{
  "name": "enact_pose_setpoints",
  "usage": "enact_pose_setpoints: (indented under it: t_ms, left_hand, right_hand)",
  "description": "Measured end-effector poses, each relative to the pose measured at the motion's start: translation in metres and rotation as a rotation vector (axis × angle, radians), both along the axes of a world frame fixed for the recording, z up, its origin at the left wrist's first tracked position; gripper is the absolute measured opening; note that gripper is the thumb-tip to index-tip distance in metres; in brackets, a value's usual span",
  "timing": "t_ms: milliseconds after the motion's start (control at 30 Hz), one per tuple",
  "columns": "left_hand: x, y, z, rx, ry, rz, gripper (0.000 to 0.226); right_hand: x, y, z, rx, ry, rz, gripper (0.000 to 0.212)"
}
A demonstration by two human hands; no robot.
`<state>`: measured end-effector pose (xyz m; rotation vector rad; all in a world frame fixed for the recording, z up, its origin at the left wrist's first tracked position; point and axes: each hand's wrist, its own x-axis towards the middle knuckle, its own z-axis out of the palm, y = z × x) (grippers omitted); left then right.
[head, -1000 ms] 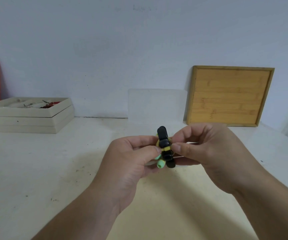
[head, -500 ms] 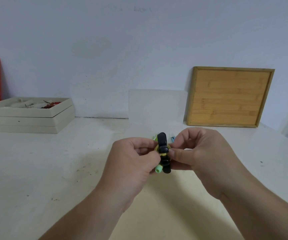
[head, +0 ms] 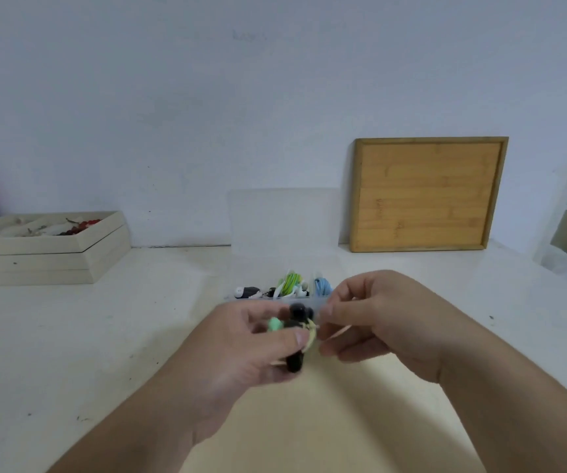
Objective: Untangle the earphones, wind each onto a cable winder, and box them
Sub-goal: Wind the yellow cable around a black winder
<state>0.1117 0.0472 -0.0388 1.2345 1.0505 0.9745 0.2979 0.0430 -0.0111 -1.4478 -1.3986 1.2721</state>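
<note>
Winding looks approx. done, w/ left hand [head: 241,346] gripping black winder [head: 294,361] above worktop [head: 70,336] & right hand [head: 388,322] pinching its yellow cable [head: 313,336], other wound sets [head: 290,283] in clear box [head: 309,298] behind; tucking + boxing left.

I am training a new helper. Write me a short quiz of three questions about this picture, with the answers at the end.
1. True or false: the lid of the clear box is closed.
2. What does the left hand grip? A) a black winder B) a blue bundle C) a wooden tray
3. Fill in: the right hand pinches a pale yellow ____.

Key: 1 false, the lid stands open; 2 A; 3 cable.
</note>
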Motion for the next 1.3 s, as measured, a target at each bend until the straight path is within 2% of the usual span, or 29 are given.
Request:
enact_pose_setpoints:
  t_ms: [67, 167, 267, 367, 433, 467, 567, 767, 867, 933, 1000, 1067, 1133, 1200, 1300]
  left_hand:
    - [-0.008, 0.007, 0.002, 0.162, 0.069, 0.18, 0.033]
    - [-0.016, 0.021, 0.012, 0.437, 0.358, 0.429, 0.03]
    - [-0.013, 0.043, 0.02, 0.628, 0.639, 0.511, 0.029]
    - [-0.006, 0.069, 0.017, 0.709, 0.944, 0.379, 0.025]
    - [-0.004, 0.076, 0.016, 0.666, 1.096, 0.258, 0.018]
    - [-0.005, 0.078, 0.016, 0.65, 1.138, 0.209, 0.023]
    - [-0.016, 0.078, 0.016, 0.642, 1.159, 0.074, 0.037]
    - [-0.025, 0.084, 0.016, 0.672, 1.202, -0.051, 0.032]
    - [-0.022, 0.088, 0.021, 0.667, 1.33, -0.151, 0.044]
    - [-0.019, 0.091, 0.021, 0.654, 1.393, -0.153, 0.037]
    - [-0.015, 0.092, 0.02, 0.645, 1.23, -0.073, 0.029]
    - [-0.014, 0.092, 0.02, 0.64, 0.869, 0.162, 0.02]
    - [-0.014, 0.094, 0.022, 0.56, 0.592, 0.41, 0.027]
    - [-0.015, 0.094, 0.025, 0.339, 0.334, 0.398, 0.047]
    - [-0.014, 0.092, 0.03, 0.122, -0.08, 0.265, 0.055]
  right_hand:
    - [0.004, 0.003, 0.0, 0.06, 0.027, -0.097, 0.009]
    - [0.002, 0.004, -0.003, 0.127, 0.022, -0.146, 0.009]
    - [-0.002, 0.005, -0.005, 0.183, 0.009, -0.162, 0.012]
    - [-0.002, 0.004, -0.004, 0.217, 0.059, -0.177, 0.017]
    - [-0.002, 0.004, -0.003, 0.223, 0.079, -0.178, 0.019]
    - [-0.001, 0.004, -0.003, 0.225, 0.085, -0.178, 0.02]
    - [0.0, 0.006, -0.004, 0.233, 0.092, -0.182, 0.019]
    - [0.0, 0.006, -0.006, 0.253, 0.07, -0.193, 0.019]
    - [0.0, 0.008, -0.008, 0.26, 0.047, -0.207, 0.02]
    - [0.0, 0.009, -0.009, 0.273, 0.028, -0.236, 0.019]
    - [0.003, 0.012, -0.01, 0.297, 0.006, -0.309, 0.016]
    - [0.007, 0.014, -0.01, 0.319, -0.017, -0.4, 0.012]
    - [0.009, 0.016, -0.012, 0.318, -0.02, -0.46, 0.009]
    - [0.01, 0.019, -0.014, 0.289, -0.045, -0.479, 0.009]
    - [0.008, 0.021, -0.015, 0.213, 0.062, -0.434, 0.015]
